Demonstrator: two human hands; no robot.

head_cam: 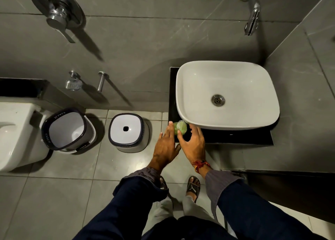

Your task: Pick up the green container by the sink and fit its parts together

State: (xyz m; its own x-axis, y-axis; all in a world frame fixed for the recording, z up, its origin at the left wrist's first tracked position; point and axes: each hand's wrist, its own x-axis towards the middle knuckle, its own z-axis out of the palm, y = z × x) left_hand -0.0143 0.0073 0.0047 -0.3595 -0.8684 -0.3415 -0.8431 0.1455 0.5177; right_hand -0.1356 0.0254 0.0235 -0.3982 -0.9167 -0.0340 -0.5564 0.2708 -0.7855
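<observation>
A small green container [178, 129] with a pale clear cap on top stands on the black counter [235, 137] at the front left corner of the white sink [226, 94]. My left hand [165, 146] is spread flat, its fingertips touching the container's left side. My right hand [193, 143] curves around the container from the right, with the index finger against its front and the thumb apart. The container's lower part is hidden behind my fingers. Neither hand has closed around it.
A wall tap [252, 20] juts out above the sink. On the tiled floor to the left stand a white stool [128, 132] and an open bin [68, 129], beside a white toilet [16, 134]. My sandalled foot [193, 187] is below the counter edge.
</observation>
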